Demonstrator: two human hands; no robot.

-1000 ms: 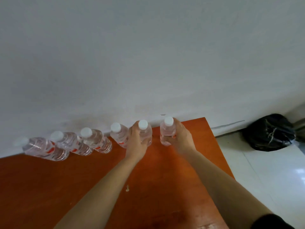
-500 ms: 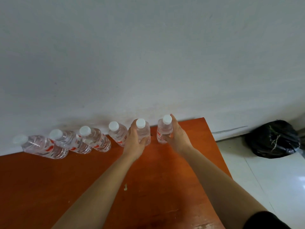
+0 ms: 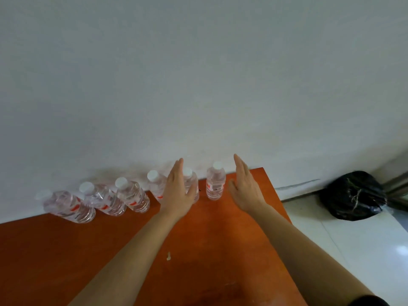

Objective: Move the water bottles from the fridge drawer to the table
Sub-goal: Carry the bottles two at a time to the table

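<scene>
Several clear water bottles with white caps and red labels stand in a row along the back edge of the orange table [image 3: 55, 250], against the wall. The rightmost bottle [image 3: 215, 184] stands free. The bottle beside it [image 3: 191, 182] is partly hidden behind my left hand [image 3: 178, 191], which is open with fingers straight. My right hand [image 3: 245, 186] is open too, a little to the right of the rightmost bottle and apart from it. More bottles stand to the left, such as a middle one [image 3: 132, 195] and the leftmost one [image 3: 68, 206].
A white wall rises directly behind the table. The table's right edge drops to a white tiled floor [image 3: 364, 250]. A black plastic bag [image 3: 353, 195] lies on the floor by the wall. A small pale speck [image 3: 169, 256] sits on the tabletop.
Both hands have let go of the two rightmost bottles and spread open, drawing slightly back and apart. The bottles stay upright on the table.
</scene>
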